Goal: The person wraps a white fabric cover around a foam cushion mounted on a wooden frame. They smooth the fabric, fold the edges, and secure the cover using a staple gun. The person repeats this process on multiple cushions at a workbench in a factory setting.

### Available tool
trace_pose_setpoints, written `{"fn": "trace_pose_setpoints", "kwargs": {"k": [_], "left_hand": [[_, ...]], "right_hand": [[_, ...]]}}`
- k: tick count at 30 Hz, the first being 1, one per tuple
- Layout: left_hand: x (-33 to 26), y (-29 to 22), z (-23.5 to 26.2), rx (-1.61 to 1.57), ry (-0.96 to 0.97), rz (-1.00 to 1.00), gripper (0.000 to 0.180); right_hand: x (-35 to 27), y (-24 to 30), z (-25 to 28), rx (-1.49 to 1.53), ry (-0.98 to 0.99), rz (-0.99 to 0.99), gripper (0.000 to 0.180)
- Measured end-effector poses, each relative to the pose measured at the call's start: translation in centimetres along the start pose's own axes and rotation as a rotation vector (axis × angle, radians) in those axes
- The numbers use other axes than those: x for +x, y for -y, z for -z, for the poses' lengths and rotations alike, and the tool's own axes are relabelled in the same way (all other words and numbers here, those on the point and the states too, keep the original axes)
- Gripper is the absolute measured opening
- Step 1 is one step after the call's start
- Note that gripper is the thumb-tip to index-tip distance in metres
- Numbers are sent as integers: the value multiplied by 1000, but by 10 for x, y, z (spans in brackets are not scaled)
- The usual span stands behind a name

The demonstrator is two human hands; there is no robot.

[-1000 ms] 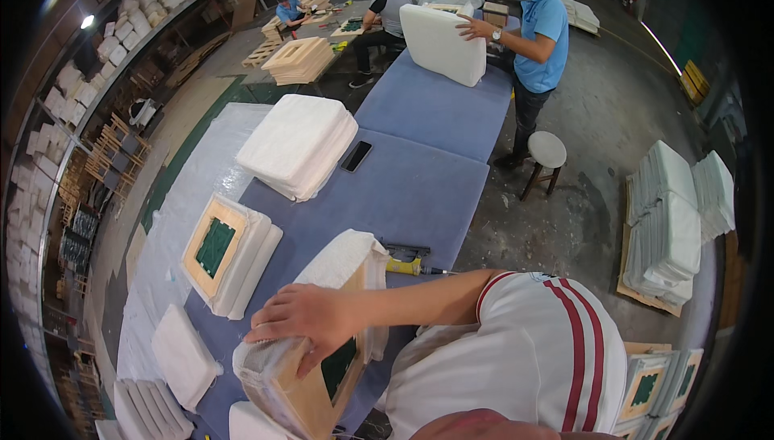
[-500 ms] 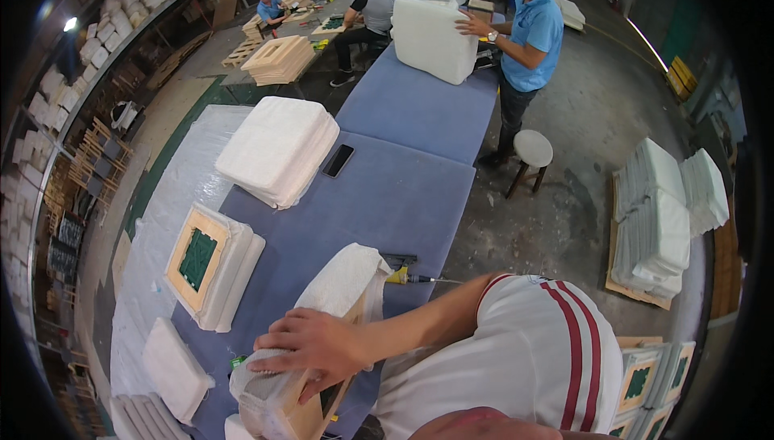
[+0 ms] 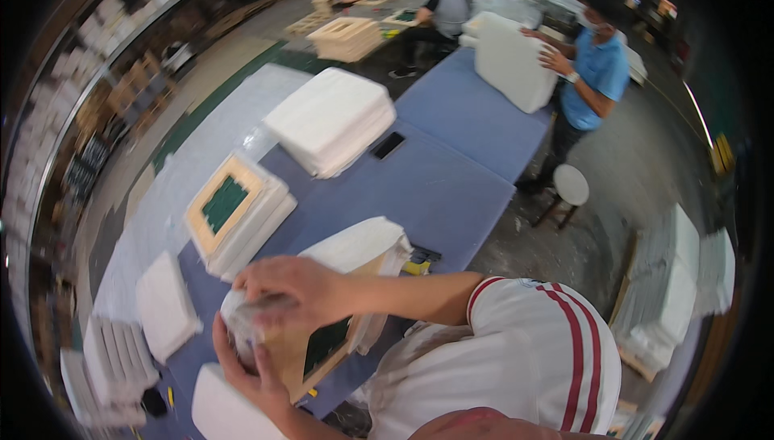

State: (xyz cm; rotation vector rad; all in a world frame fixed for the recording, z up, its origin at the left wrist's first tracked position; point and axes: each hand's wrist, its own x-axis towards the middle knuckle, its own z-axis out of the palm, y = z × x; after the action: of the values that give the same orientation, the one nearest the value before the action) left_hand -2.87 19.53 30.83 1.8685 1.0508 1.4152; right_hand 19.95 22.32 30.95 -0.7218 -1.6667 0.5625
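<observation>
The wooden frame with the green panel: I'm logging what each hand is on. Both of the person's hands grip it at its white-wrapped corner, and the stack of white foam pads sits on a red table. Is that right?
Not quite. The table is blue, not red, as the head view shows. The rest holds: the left hand and right hand are on the white-wrapped corner of the wooden frame, and the stack of white foam pads sits on that table.

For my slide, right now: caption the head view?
Both hands, left hand and right hand, grip a white-wrapped wooden frame over the blue table.

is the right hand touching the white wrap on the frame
Touching. The head view shows the right hand pressed flat on the white wrap over the wooden frame, with no gap.
</observation>
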Motion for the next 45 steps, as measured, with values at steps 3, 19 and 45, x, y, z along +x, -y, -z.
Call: {"fn": "trace_pose_setpoints", "kwargs": {"k": [3,19,45], "left_hand": [[-4,12,6,216,-56,-132,48],[3,-3,18,-34,-244,160,19],[9,-31,33,278,-370,-419,9]], "right_hand": [[20,-2,-1,39,49,28,26],[44,-8,-29,419,166,-369,18],[24,-27,-126,728,255,49,19]]}}
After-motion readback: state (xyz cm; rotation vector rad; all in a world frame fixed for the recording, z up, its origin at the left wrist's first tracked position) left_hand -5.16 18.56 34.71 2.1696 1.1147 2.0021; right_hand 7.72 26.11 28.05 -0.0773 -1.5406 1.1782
